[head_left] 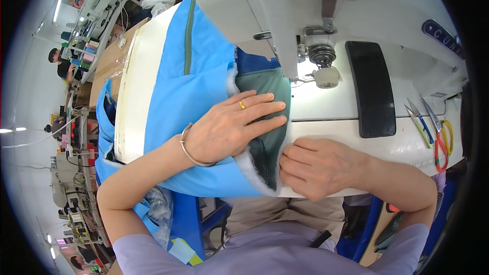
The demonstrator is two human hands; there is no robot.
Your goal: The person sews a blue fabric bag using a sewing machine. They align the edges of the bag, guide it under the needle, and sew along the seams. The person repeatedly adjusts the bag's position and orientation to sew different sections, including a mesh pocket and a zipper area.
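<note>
Now left hand (218, 128) on green fabric (262, 82), right hand (321, 169) alongside.

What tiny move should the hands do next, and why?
Perhaps gently nudge the green cloth toward the head of the sewing machine: its edge leads up there, the left hand lies spread on it, and the right hand is curled at its lower edge, so both seem placed to guide it.

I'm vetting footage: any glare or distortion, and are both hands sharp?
Head view: bright light washes out part of the glossy white sewing-machine bed; fisheye bows the white tabletop's left edge; bare left hand and right hand look fairly sharp.
</note>
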